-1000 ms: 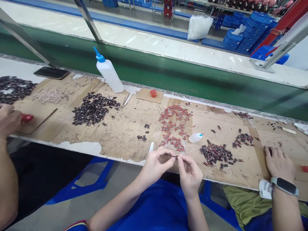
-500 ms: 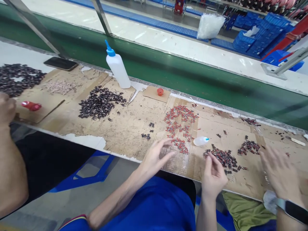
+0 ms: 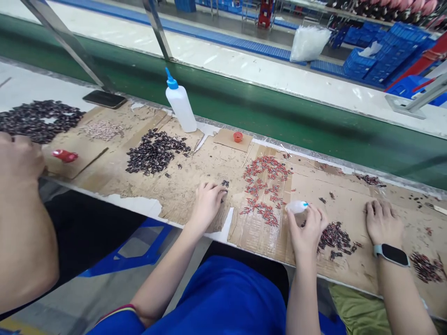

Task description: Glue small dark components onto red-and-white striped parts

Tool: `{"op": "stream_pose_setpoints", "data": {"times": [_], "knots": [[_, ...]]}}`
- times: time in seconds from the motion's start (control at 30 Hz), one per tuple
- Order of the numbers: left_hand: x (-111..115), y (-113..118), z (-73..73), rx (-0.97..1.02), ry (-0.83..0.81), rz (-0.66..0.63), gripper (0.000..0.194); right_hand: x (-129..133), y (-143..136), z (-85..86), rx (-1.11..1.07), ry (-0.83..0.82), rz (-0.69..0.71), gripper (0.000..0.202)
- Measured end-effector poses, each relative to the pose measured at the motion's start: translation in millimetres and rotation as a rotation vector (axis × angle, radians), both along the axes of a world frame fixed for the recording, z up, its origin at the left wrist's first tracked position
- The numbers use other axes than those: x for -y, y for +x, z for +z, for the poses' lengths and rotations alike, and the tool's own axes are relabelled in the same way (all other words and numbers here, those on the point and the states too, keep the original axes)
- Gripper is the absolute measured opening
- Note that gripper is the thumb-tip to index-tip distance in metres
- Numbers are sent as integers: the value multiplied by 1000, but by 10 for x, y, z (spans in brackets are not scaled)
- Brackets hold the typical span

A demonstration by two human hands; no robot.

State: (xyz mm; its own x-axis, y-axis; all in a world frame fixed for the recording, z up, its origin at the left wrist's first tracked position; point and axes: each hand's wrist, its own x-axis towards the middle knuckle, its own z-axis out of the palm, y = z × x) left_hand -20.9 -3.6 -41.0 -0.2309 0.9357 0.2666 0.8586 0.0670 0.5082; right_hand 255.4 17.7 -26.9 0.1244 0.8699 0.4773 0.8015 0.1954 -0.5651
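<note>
My left hand (image 3: 208,202) reaches onto the cardboard, its fingertips together at a few small black parts (image 3: 225,183); what they pinch is too small to make out. The fingers of my right hand (image 3: 307,225) close around a small white squeeze bottle (image 3: 296,206) with a blue tip, lying on its side. Between the hands are scattered red-and-black parts (image 3: 268,166). A pile of dark parts (image 3: 335,237) lies just right of my right hand.
A large white bottle (image 3: 181,108) stands near the back edge, by a small red cap (image 3: 238,137). Black parts (image 3: 153,153) are heaped left of centre. One person's hand (image 3: 19,158) is at the far left; another person's watch-wearing hand (image 3: 383,223) rests at the right.
My left hand has moved left to the small black parts. My right hand has moved up from the dark pile to the small bottle. The person's hand at the right has shifted, uncovering another pile.
</note>
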Motion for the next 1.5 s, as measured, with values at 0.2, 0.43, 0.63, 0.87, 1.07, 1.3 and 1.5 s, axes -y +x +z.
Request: {"op": "stream_pose_setpoints", "data": {"times": [0.2,0.43,0.63,0.87,1.07,1.3,1.5], "knots": [[29,114,143,-16,-68,-101,15,103,-54,13,-455,-161,81,37],[386,733,53,103,18,-463,14,363,-67,-62,-846,-146,105,37],[419,778,-112,266,192,-446,13,465,-69,-183,-1026,-143,77,31],[427,739,-109,354,143,-399,16,490,-252,-57,-818,-195,11,29],[430,763,-104,366,134,-365,14,475,-327,28,-634,-182,65,30],[437,765,-95,382,139,-345,14,467,-308,0,-544,-185,74,29],[439,776,-99,371,145,-324,11,465,-355,34,-522,-147,48,29]]}}
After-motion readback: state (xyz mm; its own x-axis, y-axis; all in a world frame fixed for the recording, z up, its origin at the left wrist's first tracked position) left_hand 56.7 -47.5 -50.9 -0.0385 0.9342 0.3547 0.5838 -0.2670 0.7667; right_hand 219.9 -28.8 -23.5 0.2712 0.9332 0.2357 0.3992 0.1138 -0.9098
